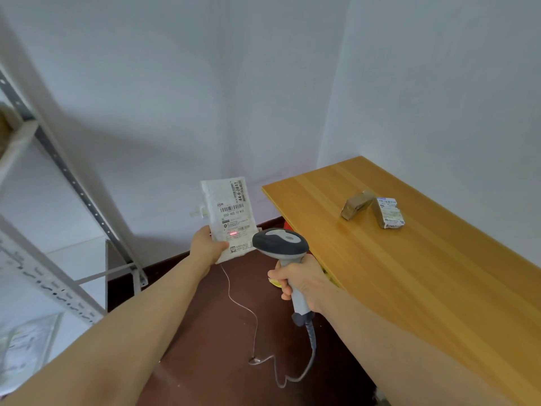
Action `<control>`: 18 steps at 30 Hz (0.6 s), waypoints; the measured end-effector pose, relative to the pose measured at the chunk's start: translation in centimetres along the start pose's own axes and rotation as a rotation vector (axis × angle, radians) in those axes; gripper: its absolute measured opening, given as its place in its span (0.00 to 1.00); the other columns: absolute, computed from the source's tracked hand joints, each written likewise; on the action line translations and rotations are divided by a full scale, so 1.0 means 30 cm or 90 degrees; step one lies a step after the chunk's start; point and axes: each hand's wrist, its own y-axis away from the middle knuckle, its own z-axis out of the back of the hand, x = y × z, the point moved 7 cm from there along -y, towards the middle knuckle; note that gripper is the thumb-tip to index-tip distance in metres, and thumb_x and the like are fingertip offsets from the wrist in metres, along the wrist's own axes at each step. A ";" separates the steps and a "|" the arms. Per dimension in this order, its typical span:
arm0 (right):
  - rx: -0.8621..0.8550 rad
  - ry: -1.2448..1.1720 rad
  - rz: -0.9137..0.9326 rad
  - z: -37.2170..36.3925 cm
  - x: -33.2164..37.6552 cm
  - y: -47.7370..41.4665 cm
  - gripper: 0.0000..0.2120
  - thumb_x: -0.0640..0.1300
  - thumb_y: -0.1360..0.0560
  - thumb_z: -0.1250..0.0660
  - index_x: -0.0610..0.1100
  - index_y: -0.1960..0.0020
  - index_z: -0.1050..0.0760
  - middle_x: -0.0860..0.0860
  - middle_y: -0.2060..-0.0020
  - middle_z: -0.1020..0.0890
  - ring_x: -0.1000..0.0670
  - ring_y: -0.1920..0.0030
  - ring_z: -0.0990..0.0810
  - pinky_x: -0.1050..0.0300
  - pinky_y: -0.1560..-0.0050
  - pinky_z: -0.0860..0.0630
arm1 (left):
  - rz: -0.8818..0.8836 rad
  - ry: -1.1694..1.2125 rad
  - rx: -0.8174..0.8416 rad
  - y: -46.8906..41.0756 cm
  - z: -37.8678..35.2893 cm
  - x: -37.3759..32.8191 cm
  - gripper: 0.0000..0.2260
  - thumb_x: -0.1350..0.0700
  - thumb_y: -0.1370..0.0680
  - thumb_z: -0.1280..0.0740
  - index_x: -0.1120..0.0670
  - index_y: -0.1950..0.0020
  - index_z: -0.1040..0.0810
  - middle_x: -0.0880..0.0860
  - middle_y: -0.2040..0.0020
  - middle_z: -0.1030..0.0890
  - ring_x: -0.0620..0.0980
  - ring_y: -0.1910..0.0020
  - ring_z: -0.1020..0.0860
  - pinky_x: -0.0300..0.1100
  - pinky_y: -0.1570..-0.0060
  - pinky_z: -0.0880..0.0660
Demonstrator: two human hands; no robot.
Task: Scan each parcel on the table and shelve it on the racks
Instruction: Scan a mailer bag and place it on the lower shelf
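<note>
While the left hand [208, 247] pinches the lower left corner of the white parcel [229, 212], thumb on the label face and fingers hidden behind, the parcel stands upright above the thumb, held in the air between rack and table. Right hand [301, 281]: fingers curled round the grip of the grey scanner [281, 244], its head just right of the left thumb, near the parcel's lower right edge. Red scan line [232, 233]: on the label, just above the thumb. Cable [310, 356]: hangs below the right fingers to the dark floor [210, 317]. Wooden table [409, 273]: long edge just beside the right knuckles; brown box [355, 205] and labelled box [389, 213], touching, well beyond the fingers. Metal rack [73, 183]: upright well left of the left hand, open floor between.
</note>
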 end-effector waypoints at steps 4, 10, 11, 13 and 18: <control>0.022 -0.057 -0.010 -0.041 -0.016 0.000 0.06 0.33 0.29 0.27 0.38 0.62 0.24 0.45 0.74 0.23 0.50 0.77 0.29 0.59 0.72 0.28 | 0.018 0.043 -0.007 0.034 0.037 0.028 0.17 0.72 0.27 0.34 0.63 0.39 0.25 0.60 0.40 0.21 0.60 0.43 0.22 0.46 0.56 0.23; -0.018 -0.042 0.023 -0.117 -0.062 -0.069 0.13 0.38 0.30 0.24 0.38 0.47 0.22 0.48 0.60 0.19 0.51 0.59 0.22 0.58 0.66 0.21 | 0.134 0.210 -0.036 0.168 0.140 0.194 0.19 0.75 0.26 0.39 0.62 0.38 0.24 0.55 0.41 0.21 0.57 0.42 0.22 0.51 0.44 0.23; -0.019 -0.035 0.019 -0.145 -0.081 -0.087 0.14 0.37 0.30 0.24 0.38 0.46 0.22 0.49 0.59 0.19 0.50 0.57 0.22 0.57 0.64 0.21 | 0.159 0.238 -0.042 0.199 0.166 0.240 0.18 0.75 0.26 0.40 0.62 0.40 0.24 0.56 0.42 0.21 0.58 0.44 0.22 0.52 0.44 0.23; 0.010 -0.015 -0.006 -0.229 -0.123 -0.104 0.17 0.37 0.32 0.23 0.37 0.45 0.22 0.47 0.56 0.18 0.47 0.53 0.20 0.56 0.63 0.22 | 0.213 0.274 -0.051 0.268 0.224 0.341 0.16 0.76 0.27 0.41 0.63 0.44 0.24 0.57 0.44 0.20 0.58 0.46 0.22 0.53 0.45 0.23; 0.159 0.060 -0.071 -0.561 -0.230 -0.037 0.08 0.30 0.32 0.25 0.37 0.56 0.21 0.42 0.61 0.17 0.50 0.68 0.18 0.61 0.73 0.25 | 0.326 0.324 -0.072 0.451 0.421 0.606 0.21 0.77 0.29 0.42 0.66 0.39 0.25 0.61 0.40 0.20 0.61 0.41 0.22 0.57 0.40 0.25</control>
